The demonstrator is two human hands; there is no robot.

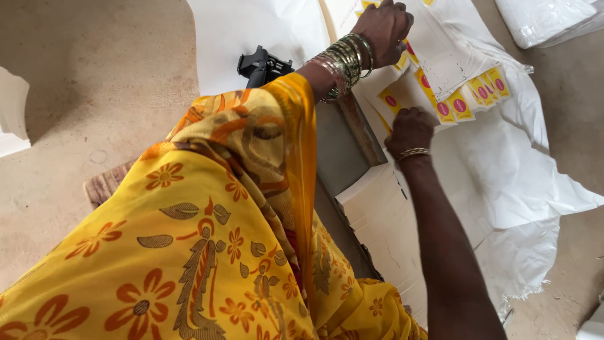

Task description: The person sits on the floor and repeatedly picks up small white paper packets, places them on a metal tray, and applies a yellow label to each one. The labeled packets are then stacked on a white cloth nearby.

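Right hand (pixel 410 129) rests curled shut on the white sheets — yellow labels (pixel 469 94) lie just beyond; left hand (pixel 385 26), fingers together, presses farther up.

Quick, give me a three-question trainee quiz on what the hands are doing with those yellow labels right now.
1. True or false: the left hand rests on the yellow labels with red circles.
2. Which wrist carries the thick stack of bangles? A left, B right.
3. Fill in: the right hand is closed at the edge of a ____ card.

Key: 1 false, it lies further up on the white sheets; 2 A; 3 white.
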